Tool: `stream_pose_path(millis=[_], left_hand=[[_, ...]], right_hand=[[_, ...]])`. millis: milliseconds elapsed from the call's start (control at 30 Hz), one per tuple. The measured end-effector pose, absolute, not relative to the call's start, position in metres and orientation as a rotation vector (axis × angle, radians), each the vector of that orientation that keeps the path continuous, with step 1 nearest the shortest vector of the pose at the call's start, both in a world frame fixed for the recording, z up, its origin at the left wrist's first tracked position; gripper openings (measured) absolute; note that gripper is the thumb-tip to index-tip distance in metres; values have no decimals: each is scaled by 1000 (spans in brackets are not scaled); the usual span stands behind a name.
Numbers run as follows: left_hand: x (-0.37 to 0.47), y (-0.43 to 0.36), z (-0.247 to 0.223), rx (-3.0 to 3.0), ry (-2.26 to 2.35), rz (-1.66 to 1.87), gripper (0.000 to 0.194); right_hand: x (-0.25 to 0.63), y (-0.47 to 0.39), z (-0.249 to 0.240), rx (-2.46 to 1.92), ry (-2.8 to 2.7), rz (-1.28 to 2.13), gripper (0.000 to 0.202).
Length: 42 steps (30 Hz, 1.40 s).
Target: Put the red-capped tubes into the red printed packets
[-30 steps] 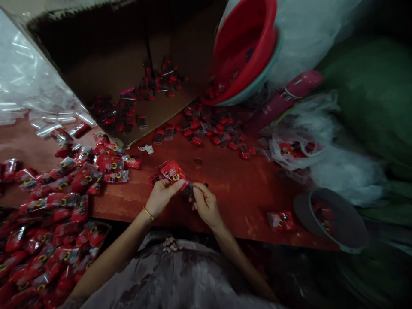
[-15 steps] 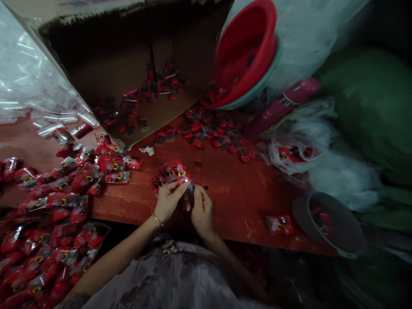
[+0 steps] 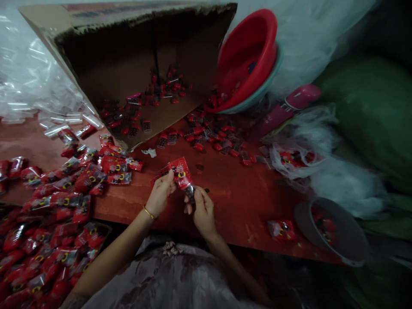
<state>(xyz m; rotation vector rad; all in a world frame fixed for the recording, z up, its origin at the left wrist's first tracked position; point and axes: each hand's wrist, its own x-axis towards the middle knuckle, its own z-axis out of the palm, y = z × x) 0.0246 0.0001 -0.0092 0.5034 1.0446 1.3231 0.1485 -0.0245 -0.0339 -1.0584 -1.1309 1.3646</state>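
A small red printed packet (image 3: 180, 172) with a yellow mark and a dark lower end is held upright over the table's front part. My right hand (image 3: 203, 211) pinches its lower end between thumb and fingers. My left hand (image 3: 159, 195), with a gold bracelet at the wrist, is closed with its fingertips at the packet's left edge. What those fingers hold, if anything, is hidden. Behind them, more flat red printed pieces (image 3: 158, 175) lie on the table, partly covered by the left hand.
Filled red packets (image 3: 90, 176) are heaped at left. A cardboard box (image 3: 183, 112) lies open towards me, with small red-capped containers (image 3: 222, 136) inside and before it. Right of it stand a red basin (image 3: 268, 32), a pink bottle (image 3: 299, 95), plastic bags (image 3: 344, 171) and a grey pan (image 3: 304, 219).
My left hand has drawn back left from the packet's lower part to its left edge, so more of the packet's front shows. My right hand keeps its pinch. The view has shifted slightly.
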Motion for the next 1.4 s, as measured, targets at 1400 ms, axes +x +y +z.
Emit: stream_pose_path(millis=[1400], left_hand=[[12,-16,-12,379,1216,1306,38]], right_hand=[[198,36,-16,-1065,-2465,485,47]])
